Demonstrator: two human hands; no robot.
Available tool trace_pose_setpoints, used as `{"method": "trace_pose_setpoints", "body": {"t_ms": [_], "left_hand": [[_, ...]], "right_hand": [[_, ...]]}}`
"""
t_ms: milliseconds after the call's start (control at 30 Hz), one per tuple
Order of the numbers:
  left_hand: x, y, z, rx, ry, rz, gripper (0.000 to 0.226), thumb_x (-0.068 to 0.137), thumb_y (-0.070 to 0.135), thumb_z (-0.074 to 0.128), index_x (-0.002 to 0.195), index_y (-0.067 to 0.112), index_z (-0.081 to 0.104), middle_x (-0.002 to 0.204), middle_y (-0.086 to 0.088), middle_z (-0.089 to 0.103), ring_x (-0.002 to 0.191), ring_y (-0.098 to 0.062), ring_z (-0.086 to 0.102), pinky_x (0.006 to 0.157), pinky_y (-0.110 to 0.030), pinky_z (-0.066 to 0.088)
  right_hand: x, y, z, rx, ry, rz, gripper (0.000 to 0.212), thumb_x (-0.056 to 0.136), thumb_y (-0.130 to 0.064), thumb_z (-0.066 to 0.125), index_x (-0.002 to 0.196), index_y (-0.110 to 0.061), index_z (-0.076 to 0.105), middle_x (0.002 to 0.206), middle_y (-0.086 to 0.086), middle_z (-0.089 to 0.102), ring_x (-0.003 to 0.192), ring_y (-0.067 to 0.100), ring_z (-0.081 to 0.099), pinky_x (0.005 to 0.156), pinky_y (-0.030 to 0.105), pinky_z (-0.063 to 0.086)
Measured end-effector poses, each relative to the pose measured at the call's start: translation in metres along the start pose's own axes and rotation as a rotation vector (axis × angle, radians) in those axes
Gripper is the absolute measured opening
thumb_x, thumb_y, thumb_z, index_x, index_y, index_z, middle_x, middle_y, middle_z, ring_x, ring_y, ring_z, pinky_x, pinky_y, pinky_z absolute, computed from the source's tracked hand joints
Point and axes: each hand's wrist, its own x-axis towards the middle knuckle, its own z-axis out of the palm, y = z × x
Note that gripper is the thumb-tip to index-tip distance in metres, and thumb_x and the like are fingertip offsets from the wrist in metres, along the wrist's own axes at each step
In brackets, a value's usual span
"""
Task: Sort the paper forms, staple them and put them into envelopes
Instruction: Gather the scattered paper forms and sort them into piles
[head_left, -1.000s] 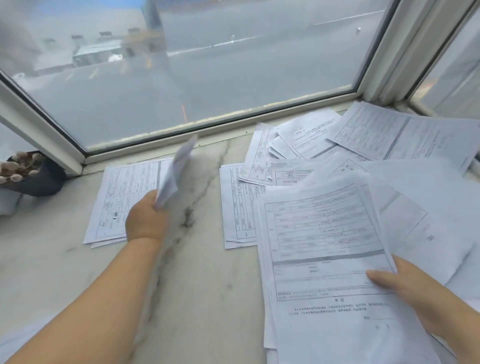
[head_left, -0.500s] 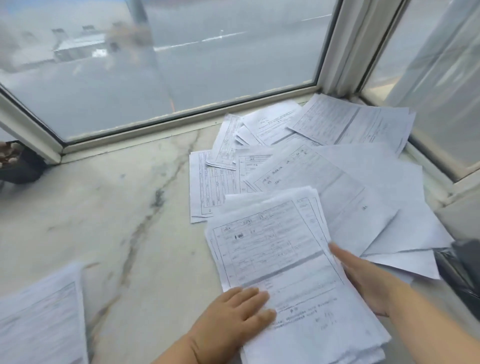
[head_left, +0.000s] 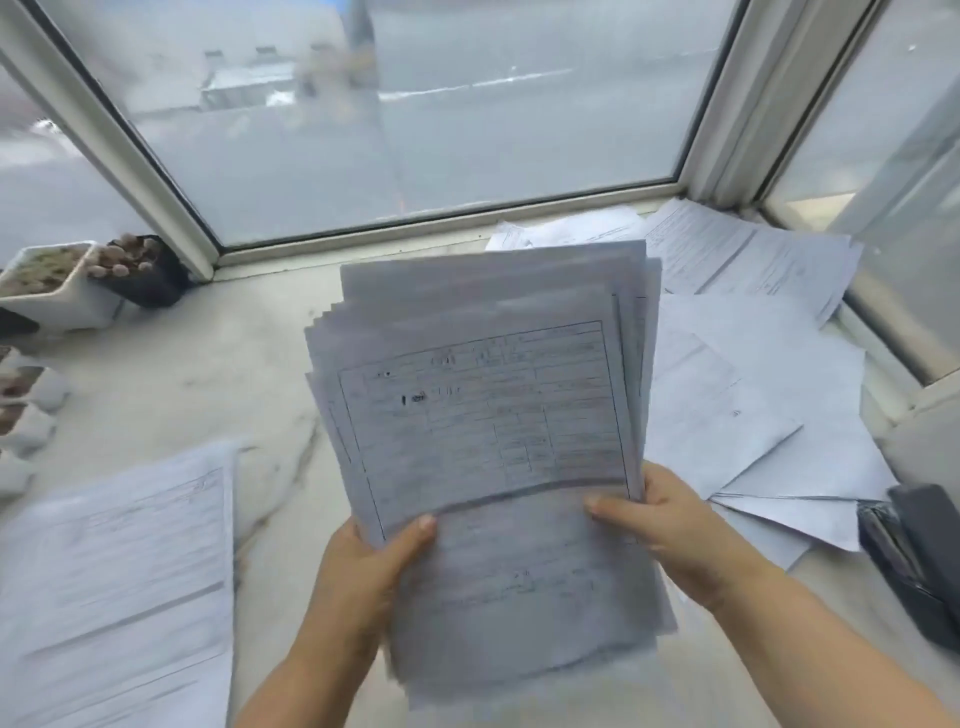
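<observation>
Bare sill between plant pots, papers

Both forearms reach forward and up. The left hand and right hand each grip a side edge of the raised stack of forms, thumbs on its front.

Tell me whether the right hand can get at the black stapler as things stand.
Probably not yet: the right hand grips the stack of forms together with the left hand. The stapler lies uncovered close by on its right, so once it lets go the way looks free.
</observation>
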Motion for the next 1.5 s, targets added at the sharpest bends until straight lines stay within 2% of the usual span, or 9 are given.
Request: {"method": "trace_pose_setpoints", "body": {"t_ms": [100,233,467,567,700,933,1100,1300,1500], "left_hand": [[-0.009,0.035,0.001,0.093,0.203,0.258,0.018,0.084,0.0,0.066,0.091,0.016,0.069,0.08,0.01,0.075,0.077,-0.003,0.07,0.061,-0.011,0.051],[-0.018,0.055,-0.012,0.148,0.301,0.38,0.022,0.076,0.01,0.079,0.081,0.028,0.07,0.073,0.027,0.069,0.071,0.011,0.062,0.065,-0.001,0.044],[-0.006,0.037,-0.036,0.236,0.336,0.427,0.017,0.085,0.011,0.072,0.099,0.02,0.069,0.089,0.013,0.073,0.086,-0.002,0.065,0.072,-0.006,0.045],[-0.005,0.038,-0.021,0.158,0.345,0.446,0.018,0.09,0.012,0.066,0.098,0.029,0.066,0.088,0.021,0.071,0.084,0.005,0.063,0.072,-0.005,0.044],[-0.003,0.046,-0.026,0.14,0.457,0.465,0.011,0.091,0.018,0.064,0.081,0.02,0.063,0.062,0.015,0.065,0.063,-0.006,0.059,0.055,-0.005,0.04],[0.026,-0.002,-0.047,0.332,0.278,0.286,0.036,0.096,0.007,0.049,0.127,0.027,0.047,0.119,0.012,0.059,0.116,-0.003,0.052,0.093,-0.013,0.041],[0.015,0.014,-0.069,0.357,0.432,0.308,0.015,0.097,0.011,0.05,0.096,0.024,0.055,0.088,0.013,0.063,0.078,0.005,0.057,0.064,-0.006,0.043],[-0.016,0.017,-0.187,0.529,0.681,0.135,0.024,0.095,0.008,0.05,0.108,0.028,0.055,0.095,0.019,0.06,0.088,-0.009,0.057,0.071,-0.022,0.041],[-0.035,-0.003,-0.294,0.658,0.797,-0.065,0.025,0.091,0.003,0.047,0.109,0.019,0.055,0.099,-0.001,0.061,0.083,-0.018,0.054,0.064,-0.028,0.04]], "right_hand": [[0.001,-0.033,0.022,-0.123,0.058,-0.153,0.033,0.094,0.001,0.057,0.107,-0.026,0.07,0.107,-0.01,0.074,0.103,0.004,0.067,0.083,0.013,0.051],[0.004,-0.046,0.05,-0.144,0.149,-0.275,0.03,0.091,-0.006,0.062,0.106,-0.031,0.067,0.1,-0.018,0.073,0.093,-0.005,0.066,0.07,0.005,0.048],[0.02,-0.031,0.077,-0.063,0.116,-0.33,0.026,0.074,-0.021,0.07,0.099,-0.024,0.072,0.099,-0.004,0.075,0.093,0.01,0.07,0.074,0.02,0.054],[0.031,-0.031,0.094,-0.154,0.219,-0.365,0.004,0.081,-0.025,0.068,0.083,-0.024,0.071,0.092,0.005,0.072,0.088,0.023,0.067,0.078,0.039,0.053],[0.032,-0.041,0.092,-0.125,0.222,-0.432,0.012,0.079,-0.029,0.065,0.089,-0.025,0.071,0.092,-0.007,0.074,0.086,0.007,0.069,0.075,0.024,0.054],[0.053,0.006,0.076,-0.243,0.161,-0.112,0.033,0.07,-0.022,0.05,0.099,-0.018,0.064,0.098,0.003,0.07,0.1,0.025,0.062,0.077,0.031,0.048],[0.065,0.0,0.103,-0.178,0.258,-0.065,0.024,0.09,-0.006,0.054,0.099,-0.024,0.066,0.097,-0.005,0.073,0.096,0.017,0.066,0.083,0.037,0.053],[0.074,0.028,0.216,-0.24,-0.036,0.162,0.025,0.086,0.0,0.054,0.101,-0.017,0.064,0.091,0.001,0.075,0.085,0.021,0.072,0.074,0.035,0.057],[0.088,0.071,0.32,-0.369,-0.232,0.277,0.024,0.083,-0.01,0.054,0.101,-0.023,0.063,0.097,0.003,0.073,0.089,0.021,0.07,0.082,0.043,0.059]]}}
